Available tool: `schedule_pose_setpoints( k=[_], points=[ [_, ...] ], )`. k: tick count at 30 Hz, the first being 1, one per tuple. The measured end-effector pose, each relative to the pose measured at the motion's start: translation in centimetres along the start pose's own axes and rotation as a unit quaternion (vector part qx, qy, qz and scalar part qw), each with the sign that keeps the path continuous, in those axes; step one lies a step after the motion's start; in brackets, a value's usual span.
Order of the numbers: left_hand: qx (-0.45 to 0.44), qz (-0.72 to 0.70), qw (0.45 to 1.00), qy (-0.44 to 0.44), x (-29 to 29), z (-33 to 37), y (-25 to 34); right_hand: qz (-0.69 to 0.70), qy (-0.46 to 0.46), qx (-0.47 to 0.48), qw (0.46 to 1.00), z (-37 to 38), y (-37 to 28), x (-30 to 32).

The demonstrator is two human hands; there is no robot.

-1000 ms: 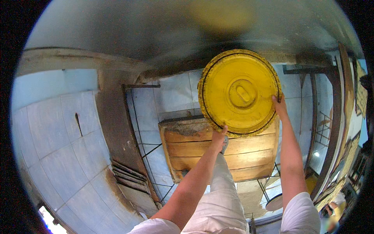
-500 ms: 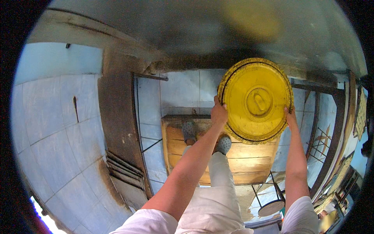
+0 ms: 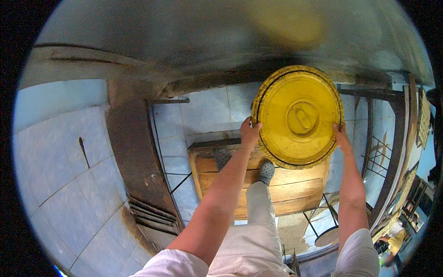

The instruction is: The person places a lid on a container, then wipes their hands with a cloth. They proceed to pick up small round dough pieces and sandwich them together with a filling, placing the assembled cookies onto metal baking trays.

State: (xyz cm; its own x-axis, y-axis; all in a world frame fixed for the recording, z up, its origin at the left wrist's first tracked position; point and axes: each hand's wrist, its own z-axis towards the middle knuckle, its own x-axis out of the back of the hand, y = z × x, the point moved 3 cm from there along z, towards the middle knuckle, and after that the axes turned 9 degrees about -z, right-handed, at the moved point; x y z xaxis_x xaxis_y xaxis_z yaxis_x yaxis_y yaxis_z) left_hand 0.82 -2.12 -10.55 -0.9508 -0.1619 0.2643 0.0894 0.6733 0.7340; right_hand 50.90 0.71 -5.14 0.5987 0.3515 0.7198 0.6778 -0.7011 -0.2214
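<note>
A big round yellow lid [image 3: 277, 134] with a scuffed, dark-flecked rim is held out in front of me. At its centre is a circular moulding with an oblong grip. My left hand [image 3: 250, 133] is closed on the rim's left side, and my right hand [image 3: 340, 135] is closed on the right side. Both arms reach forward, well extended. The lid's far side is hidden from me. Just beyond it spreads a broad grey metal surface [image 3: 184, 41], which carries a blurred yellow reflection.
My grey clogs [image 3: 266, 172] are on a wooden slatted platform [image 3: 295, 194]. To the left stands a dark brown post [image 3: 138, 157] beside a blue tiled wall [image 3: 60, 171]. A round stool [image 3: 326, 236] is at the lower right, with a person [image 3: 395, 242] farther off.
The lid and both hands have shifted slightly left in view. My view has also tilted a little. Both hands keep their hold on the rim.
</note>
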Motion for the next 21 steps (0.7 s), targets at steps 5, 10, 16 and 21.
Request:
schedule_pose_setpoints(
  k=[5, 10, 16, 21],
  points=[
    [0.049, 0.059, 0.995, -0.063, 2.9, 1.2, 2.4, 0.05, -0.066, -0.034, 0.996, -3.2, -0.4, -2.9],
    [-0.074, 0.077, 0.994, -0.008, 6.3, 6.2, 5.0, 0.172, -0.059, -0.029, 0.983, -9.3, -0.4, -10.4],
    [-0.065, 0.287, 0.955, -0.04, 10.5, 13.4, 9.4, 0.327, -0.15, -0.188, 0.914, -21.2, -6.2, -21.2],
    [-0.096, 0.265, 0.959, 0.016, 14.7, 9.8, 4.4, 0.345, -0.113, -0.228, 0.903, -25.3, -10.5, -23.1]
  ],
)
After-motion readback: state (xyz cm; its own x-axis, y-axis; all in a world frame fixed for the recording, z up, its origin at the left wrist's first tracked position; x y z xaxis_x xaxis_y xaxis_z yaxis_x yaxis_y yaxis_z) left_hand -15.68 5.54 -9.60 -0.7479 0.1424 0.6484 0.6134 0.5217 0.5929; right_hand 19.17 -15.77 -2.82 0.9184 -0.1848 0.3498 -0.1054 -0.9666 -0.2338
